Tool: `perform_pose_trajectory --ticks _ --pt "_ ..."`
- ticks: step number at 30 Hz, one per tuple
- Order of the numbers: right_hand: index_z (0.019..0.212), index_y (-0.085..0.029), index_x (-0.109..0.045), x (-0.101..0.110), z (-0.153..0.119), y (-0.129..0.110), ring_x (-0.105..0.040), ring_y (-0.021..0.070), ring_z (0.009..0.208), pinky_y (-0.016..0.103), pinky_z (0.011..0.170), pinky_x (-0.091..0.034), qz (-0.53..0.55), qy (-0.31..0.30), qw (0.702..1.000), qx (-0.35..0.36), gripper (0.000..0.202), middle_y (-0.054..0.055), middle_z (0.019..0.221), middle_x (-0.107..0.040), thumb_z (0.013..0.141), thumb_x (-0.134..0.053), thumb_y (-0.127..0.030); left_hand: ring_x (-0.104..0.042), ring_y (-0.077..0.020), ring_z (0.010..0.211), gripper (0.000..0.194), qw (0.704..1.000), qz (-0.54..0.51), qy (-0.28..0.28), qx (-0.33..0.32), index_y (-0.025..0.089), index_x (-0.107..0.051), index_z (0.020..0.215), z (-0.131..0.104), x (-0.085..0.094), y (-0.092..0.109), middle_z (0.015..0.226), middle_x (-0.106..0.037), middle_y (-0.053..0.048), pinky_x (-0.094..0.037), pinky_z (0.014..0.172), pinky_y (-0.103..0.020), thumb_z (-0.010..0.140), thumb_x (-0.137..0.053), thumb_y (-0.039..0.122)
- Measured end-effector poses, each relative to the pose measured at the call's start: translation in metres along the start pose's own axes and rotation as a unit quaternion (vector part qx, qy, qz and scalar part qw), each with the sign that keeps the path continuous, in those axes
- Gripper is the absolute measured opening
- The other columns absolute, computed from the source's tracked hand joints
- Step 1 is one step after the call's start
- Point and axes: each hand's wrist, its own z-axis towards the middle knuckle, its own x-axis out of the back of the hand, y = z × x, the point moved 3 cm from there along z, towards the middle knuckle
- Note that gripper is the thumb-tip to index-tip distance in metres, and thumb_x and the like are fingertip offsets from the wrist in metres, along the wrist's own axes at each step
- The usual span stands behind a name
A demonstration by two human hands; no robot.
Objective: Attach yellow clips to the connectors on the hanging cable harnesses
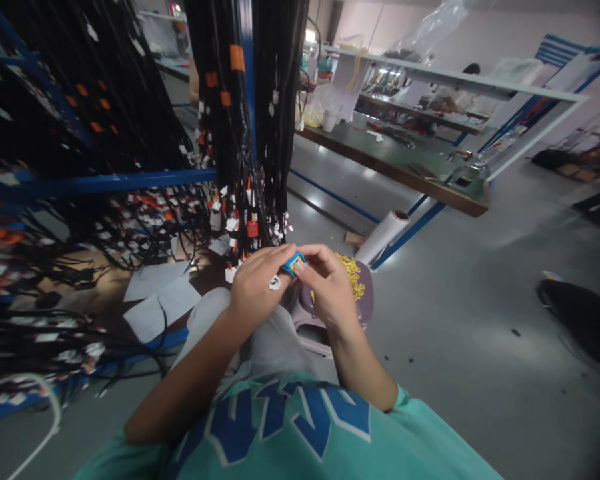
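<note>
1. Grey workshop floor point(455, 320) spreads under a seated person, and both hands meet at the middle of the view, above the knees.
2. One small blue part point(293, 263) sits between the two hands: the left hand point(254, 283) pinches it with curled fingers from the left, and the right hand point(329, 283) closes its fingertips on it from the right.
3. One small white tag point(275, 283) hangs just under the left hand's fingers.
4. Directly beyond the right hand stands one purple stool point(365, 303) carrying one heap of yellow pieces point(353, 272); their number cannot be counted.
5. One white roll point(383, 235) lies on the floor just past the stool.
6. Black cable bundles point(245, 133) with white and orange labels hang from a blue rack on the left.
7. One long green bench point(400, 163) stands well apart, at the back right.
</note>
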Motion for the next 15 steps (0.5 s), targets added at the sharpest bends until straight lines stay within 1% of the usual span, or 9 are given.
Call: perform_pose_trajectory --ticks 2,4,6,7,9,11,13,15 --pt "0.081 -0.021 -0.064 0.0004 0.0001 0.0001 -0.052 0.0096 0.063 0.024 0.057 -0.042 0.008 0.014 1.0 -0.005 0.018 -0.002 0.074 -0.061 0.066 -0.071 -0.028 -0.068 -0.0165 0.091 0.033 1.0 0.012 0.0 -0.022 0.016 -0.065 0.105 -0.001 0.0003 0.0005 0.099 -0.073 -0.005 -0.056 0.082 -0.03 0.077 -0.052 0.005" --pt "0.077 -0.021 -0.065 -0.0001 -0.0005 0.0014 -0.051 0.0085 0.059 0.024 0.056 -0.041 0.017 0.038 0.999 0.008 0.015 -0.003 0.069 -0.061 0.065 -0.072 -0.026 -0.068 -0.0167 0.092 0.034 0.999 0.018 0.0 -0.034 0.015 -0.064 0.106 -0.0021 0.0002 0.0005 0.1 -0.072 -0.007 -0.056 0.083 -0.03 0.077 -0.051 0.004" --pt "0.075 -0.021 -0.066 -0.0007 -0.0008 0.0033 -0.051 0.0081 0.058 0.024 0.058 -0.042 0.029 0.055 0.998 0.023 0.014 -0.004 0.067 -0.061 0.064 -0.073 -0.025 -0.068 -0.0166 0.092 0.033 0.999 0.017 -0.007 -0.033 0.014 -0.064 0.107 -0.0029 0.0003 -0.0003 0.1 -0.072 -0.007 -0.056 0.084 -0.029 0.078 -0.051 0.005" --pt "0.075 -0.021 -0.067 -0.0008 -0.0006 0.0044 -0.052 0.0082 0.059 0.024 0.059 -0.043 0.041 0.054 0.997 0.024 0.014 -0.004 0.067 -0.062 0.064 -0.073 -0.025 -0.068 -0.0166 0.092 0.033 0.999 0.016 -0.013 -0.026 0.015 -0.064 0.107 -0.003 0.0004 -0.0011 0.101 -0.072 -0.007 -0.056 0.084 -0.029 0.078 -0.051 0.006" --pt "0.076 -0.022 -0.067 -0.0005 0.0006 0.0068 -0.055 0.0092 0.062 0.024 0.058 -0.045 0.072 0.028 0.997 0.0 0.016 -0.003 0.07 -0.063 0.063 -0.074 -0.027 -0.068 -0.0165 0.092 0.032 0.999 0.016 -0.029 -0.001 0.017 -0.065 0.108 -0.003 0.0012 -0.0031 0.102 -0.072 -0.005 -0.055 0.084 -0.03 0.08 -0.052 0.009" --pt "0.079 -0.022 -0.067 0.0006 0.0017 0.008 -0.056 0.0098 0.064 0.023 0.056 -0.046 0.094 -0.013 0.995 -0.035 0.019 -0.003 0.074 -0.065 0.062 -0.075 -0.028 -0.068 -0.0162 0.092 0.031 0.999 0.018 -0.043 0.022 0.018 -0.065 0.108 -0.0026 0.0022 -0.005 0.102 -0.072 -0.004 -0.055 0.084 -0.029 0.081 -0.053 0.01" --pt "0.082 -0.023 -0.068 0.003 0.0021 0.0073 -0.056 0.0094 0.065 0.022 0.056 -0.047 0.096 -0.04 0.993 -0.049 0.022 -0.002 0.077 -0.065 0.062 -0.076 -0.026 -0.067 -0.0161 0.092 0.03 0.998 0.015 -0.052 0.025 0.017 -0.065 0.108 -0.0023 0.0028 -0.006 0.102 -0.072 -0.005 -0.055 0.084 -0.029 0.081 -0.054 0.01" --pt "0.083 -0.023 -0.067 0.0055 0.0021 0.0062 -0.055 0.0083 0.065 0.022 0.057 -0.047 0.084 -0.044 0.994 -0.047 0.023 -0.003 0.078 -0.065 0.062 -0.076 -0.023 -0.067 -0.0164 0.093 0.03 0.998 0.01 -0.054 0.015 0.017 -0.064 0.108 -0.0026 0.0028 -0.0068 0.102 -0.072 -0.005 -0.055 0.084 -0.029 0.081 -0.054 0.01"
